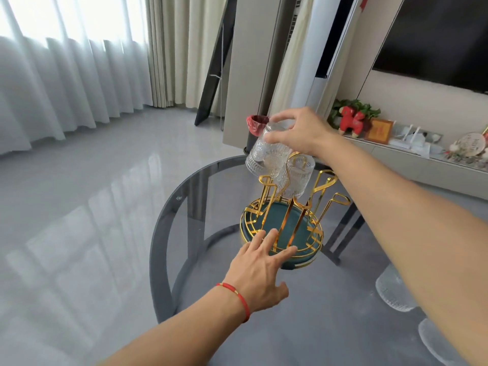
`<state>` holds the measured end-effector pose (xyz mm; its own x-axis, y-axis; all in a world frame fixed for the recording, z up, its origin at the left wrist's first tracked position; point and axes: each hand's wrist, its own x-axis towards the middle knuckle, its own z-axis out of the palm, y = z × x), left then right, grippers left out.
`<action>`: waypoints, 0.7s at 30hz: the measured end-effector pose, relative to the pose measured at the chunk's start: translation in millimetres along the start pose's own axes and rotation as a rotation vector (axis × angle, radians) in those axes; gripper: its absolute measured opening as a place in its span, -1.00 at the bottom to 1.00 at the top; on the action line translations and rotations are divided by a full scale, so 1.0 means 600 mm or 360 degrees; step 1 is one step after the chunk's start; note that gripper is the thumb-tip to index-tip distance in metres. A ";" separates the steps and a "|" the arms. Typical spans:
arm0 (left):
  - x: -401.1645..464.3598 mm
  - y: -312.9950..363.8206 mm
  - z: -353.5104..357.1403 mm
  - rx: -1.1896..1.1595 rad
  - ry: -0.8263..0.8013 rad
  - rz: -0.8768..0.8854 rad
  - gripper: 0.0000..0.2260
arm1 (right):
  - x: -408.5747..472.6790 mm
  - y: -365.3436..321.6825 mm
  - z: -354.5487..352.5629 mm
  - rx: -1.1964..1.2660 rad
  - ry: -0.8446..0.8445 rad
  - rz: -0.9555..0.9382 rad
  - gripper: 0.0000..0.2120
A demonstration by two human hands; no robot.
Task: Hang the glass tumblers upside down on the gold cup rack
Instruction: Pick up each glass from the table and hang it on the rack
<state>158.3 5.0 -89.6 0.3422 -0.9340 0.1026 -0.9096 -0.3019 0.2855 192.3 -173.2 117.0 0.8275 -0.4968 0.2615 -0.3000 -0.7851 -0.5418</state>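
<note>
The gold cup rack (320, 188) stands on a round teal tray (277, 215) with a gold wire rim, on the smoked glass table (211, 196). One ribbed glass tumbler (301, 178) hangs upside down on a far prong. My right hand (298, 132) grips the base of a second tumbler (264, 154), upside down and tilted, just above a left prong. My left hand (260, 268) rests flat with fingers spread on the tray's near rim. Two more tumblers stand on the table at the right (393, 289) and lower right (438, 342), partly hidden by my right forearm.
The round table's left edge curves close to the rack. A bin with a red liner (254, 125) stands on the floor behind the table. A low cabinet with ornaments (422, 154) runs along the right wall.
</note>
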 end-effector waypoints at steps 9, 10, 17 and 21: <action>0.001 0.004 -0.009 0.0021 -0.0038 -0.0029 -0.32 | 0.005 0.004 0.033 -0.0500 -0.0397 -0.0031 -0.36; 0.001 0.004 -0.009 0.0029 -0.0043 -0.0032 -0.32 | 0.006 0.004 0.034 -0.0539 -0.0438 -0.0026 -0.36; 0.000 0.004 -0.013 0.0085 -0.0056 -0.0010 -0.28 | 0.010 0.000 0.042 -0.0782 -0.0579 -0.0063 -0.32; -0.002 0.010 -0.021 0.0142 -0.0023 -0.0026 -0.31 | -0.018 0.004 0.034 -0.1004 -0.0450 -0.0194 -0.31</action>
<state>155.5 6.7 -76.2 0.3541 -0.9314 0.0845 -0.9216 -0.3321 0.2011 192.4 -162.1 96.6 0.9387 -0.3437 0.0269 -0.3447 -0.9363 0.0677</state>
